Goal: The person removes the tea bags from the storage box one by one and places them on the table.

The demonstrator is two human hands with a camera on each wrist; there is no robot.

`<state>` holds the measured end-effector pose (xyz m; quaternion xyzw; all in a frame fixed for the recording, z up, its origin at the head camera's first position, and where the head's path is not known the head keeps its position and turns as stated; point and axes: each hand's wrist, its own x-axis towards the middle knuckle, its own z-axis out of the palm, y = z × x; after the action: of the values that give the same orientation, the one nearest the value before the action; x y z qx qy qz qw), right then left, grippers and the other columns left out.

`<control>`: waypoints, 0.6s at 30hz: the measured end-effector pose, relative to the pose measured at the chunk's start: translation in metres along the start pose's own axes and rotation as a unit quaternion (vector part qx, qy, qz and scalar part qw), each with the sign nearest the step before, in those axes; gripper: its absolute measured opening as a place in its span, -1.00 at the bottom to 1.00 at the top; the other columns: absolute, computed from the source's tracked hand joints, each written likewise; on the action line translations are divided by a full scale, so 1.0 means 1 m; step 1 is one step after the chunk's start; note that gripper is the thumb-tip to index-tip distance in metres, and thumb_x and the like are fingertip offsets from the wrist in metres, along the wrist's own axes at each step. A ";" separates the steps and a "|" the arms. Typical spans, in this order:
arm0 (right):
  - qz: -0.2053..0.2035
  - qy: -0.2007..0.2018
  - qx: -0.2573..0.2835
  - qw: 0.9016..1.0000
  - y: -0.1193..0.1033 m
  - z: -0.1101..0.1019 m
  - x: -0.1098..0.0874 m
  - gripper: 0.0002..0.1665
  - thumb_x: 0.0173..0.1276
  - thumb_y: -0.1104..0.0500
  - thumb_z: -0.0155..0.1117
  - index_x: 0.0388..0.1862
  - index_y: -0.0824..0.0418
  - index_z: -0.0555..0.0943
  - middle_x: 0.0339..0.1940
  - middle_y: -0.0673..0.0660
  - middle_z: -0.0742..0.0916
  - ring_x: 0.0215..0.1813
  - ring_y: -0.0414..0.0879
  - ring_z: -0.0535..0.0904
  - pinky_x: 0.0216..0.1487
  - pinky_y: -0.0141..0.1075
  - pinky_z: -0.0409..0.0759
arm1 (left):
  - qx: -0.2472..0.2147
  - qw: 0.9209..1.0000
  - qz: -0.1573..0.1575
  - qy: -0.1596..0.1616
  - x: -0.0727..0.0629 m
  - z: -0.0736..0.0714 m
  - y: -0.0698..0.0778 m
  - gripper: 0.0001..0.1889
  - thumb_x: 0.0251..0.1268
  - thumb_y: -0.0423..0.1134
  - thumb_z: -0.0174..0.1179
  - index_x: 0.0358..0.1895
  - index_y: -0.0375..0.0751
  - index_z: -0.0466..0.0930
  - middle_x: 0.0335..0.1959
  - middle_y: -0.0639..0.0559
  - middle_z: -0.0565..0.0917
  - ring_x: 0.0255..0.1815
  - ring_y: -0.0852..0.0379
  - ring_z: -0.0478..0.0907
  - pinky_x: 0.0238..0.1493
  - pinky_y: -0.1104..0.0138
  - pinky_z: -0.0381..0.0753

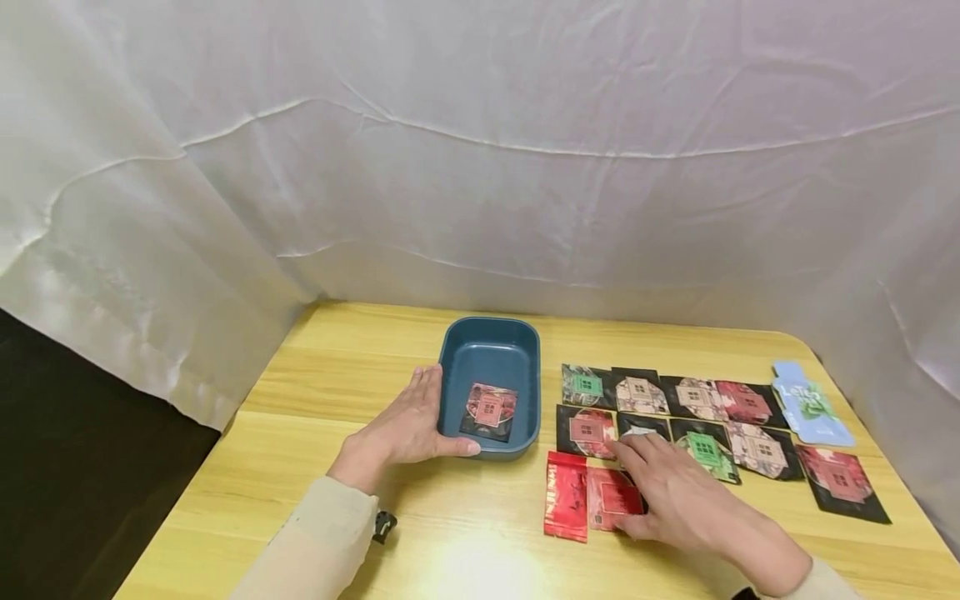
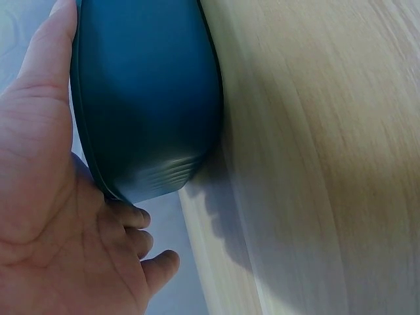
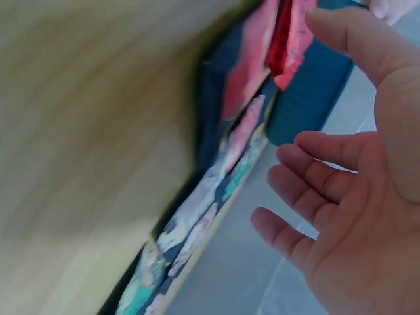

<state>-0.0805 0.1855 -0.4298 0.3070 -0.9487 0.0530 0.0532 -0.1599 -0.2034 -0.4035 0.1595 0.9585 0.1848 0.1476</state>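
Note:
A dark blue rectangular bin (image 1: 491,354) stands on the table with one black and red packet (image 1: 489,410) lying flat inside. My left hand (image 1: 401,423) rests against the bin's near left corner, fingers straight along its left side and thumb at the front rim. In the left wrist view the bin wall (image 2: 144,98) lies along that palm. My right hand (image 1: 678,492), palm down with loosely bent fingers, hovers low over a black and red packet (image 1: 606,498), partly covering it. Just left of it lies a shiny red sachet (image 1: 566,496). The right wrist view shows its fingers spread, nothing between them.
Several flat black packets with coloured labels lie in rows right of the bin, among them a green-labelled one (image 1: 703,450) and a red one (image 1: 842,483). A light blue pouch (image 1: 813,404) lies at the far right. A pale curtain (image 1: 525,208) hangs behind the table (image 1: 300,467).

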 end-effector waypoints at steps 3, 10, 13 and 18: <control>-0.017 0.033 0.003 0.999 -0.001 -0.004 0.012 -0.11 0.27 -0.23 0.54 0.38 0.33 0.57 0.21 0.22 0.70 0.23 0.14 0.63 0.27 0.13 0.66 | 0.004 1.000 -0.001 0.001 0.000 0.000 0.000 0.55 -0.01 0.64 0.33 0.72 -0.34 -0.36 0.76 -0.27 -0.20 0.78 -0.19 -0.33 0.74 -0.01 -0.08; -0.025 0.044 0.015 0.999 -0.013 -0.019 0.066 -0.20 0.38 -0.13 0.49 0.40 0.34 0.56 0.31 0.27 0.69 0.36 0.22 0.60 0.44 0.15 0.54 | 0.005 1.000 -0.001 0.003 0.001 0.000 0.000 0.56 -0.02 0.63 0.34 0.72 -0.36 -0.35 0.76 -0.29 -0.18 0.78 -0.19 -0.32 0.74 -0.01 -0.09; -0.032 0.029 0.022 0.999 -0.025 -0.022 0.098 -0.18 0.40 -0.14 0.47 0.42 0.36 0.53 0.36 0.29 0.67 0.42 0.22 0.56 0.53 0.14 0.46 | 0.004 1.000 0.002 0.002 0.000 0.000 0.000 0.55 -0.01 0.62 0.35 0.71 -0.37 -0.36 0.76 -0.30 -0.19 0.78 -0.20 -0.32 0.74 -0.01 -0.09; -0.056 -0.031 0.011 0.998 -0.048 -0.019 0.144 -0.14 0.37 -0.18 0.49 0.42 0.38 0.54 0.37 0.30 0.66 0.42 0.21 0.56 0.53 0.06 0.47 | 0.006 1.000 0.011 0.002 0.001 -0.001 0.001 0.53 0.03 0.60 0.34 0.71 -0.40 -0.35 0.75 -0.32 -0.19 0.78 -0.23 -0.29 0.75 0.00 -0.09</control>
<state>-0.1666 0.0662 -0.3883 0.3613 -0.9308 0.0507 0.0236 -0.1609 -0.2024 -0.4022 0.1704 0.9581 0.1805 0.1428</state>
